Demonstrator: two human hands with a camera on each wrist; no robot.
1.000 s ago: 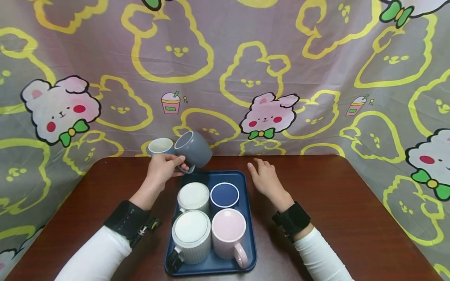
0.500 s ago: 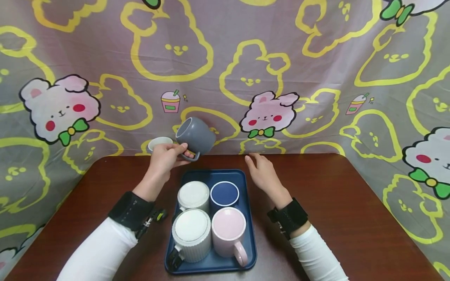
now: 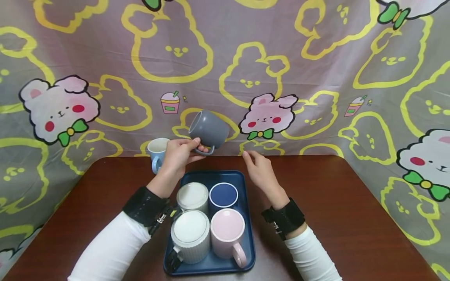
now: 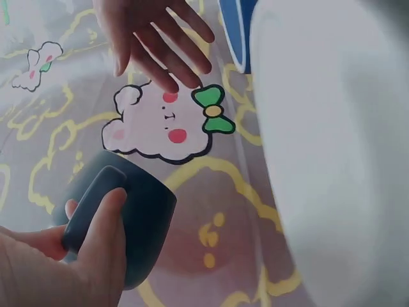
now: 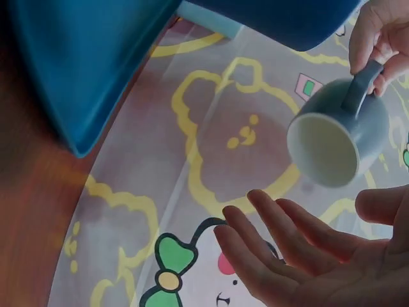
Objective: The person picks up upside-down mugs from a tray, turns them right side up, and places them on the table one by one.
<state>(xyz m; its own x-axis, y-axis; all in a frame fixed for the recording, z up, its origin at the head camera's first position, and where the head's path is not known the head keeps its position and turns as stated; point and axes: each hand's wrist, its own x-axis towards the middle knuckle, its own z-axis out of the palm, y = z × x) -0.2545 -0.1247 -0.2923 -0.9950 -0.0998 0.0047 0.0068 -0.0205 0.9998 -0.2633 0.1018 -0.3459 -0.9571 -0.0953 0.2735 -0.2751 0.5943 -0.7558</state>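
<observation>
My left hand (image 3: 175, 158) grips a grey mug (image 3: 212, 128) by its handle and holds it tilted in the air beyond the tray's far end. The pale inside of this grey mug (image 5: 324, 150) faces my right hand (image 5: 313, 256) in the right wrist view. Fingers spread and holding nothing, my right hand (image 3: 261, 171) hovers to the right of the mug, a gap between them. Below stands a dark blue tray (image 3: 250, 246) with two white mugs (image 3: 191, 230), a dark blue mug (image 3: 224, 195) and a pink mug (image 3: 228, 226) on it.
A light blue mug (image 3: 156, 150) with a white inside stands at the back left of the brown table (image 3: 316, 218), behind my left hand. A patterned cloth (image 3: 316, 128) hangs along the table's back and sides.
My left hand has carried the grey mug up and to the right, away from the light blue mug, whose handle now shows. My right hand has shifted slightly left and up.
</observation>
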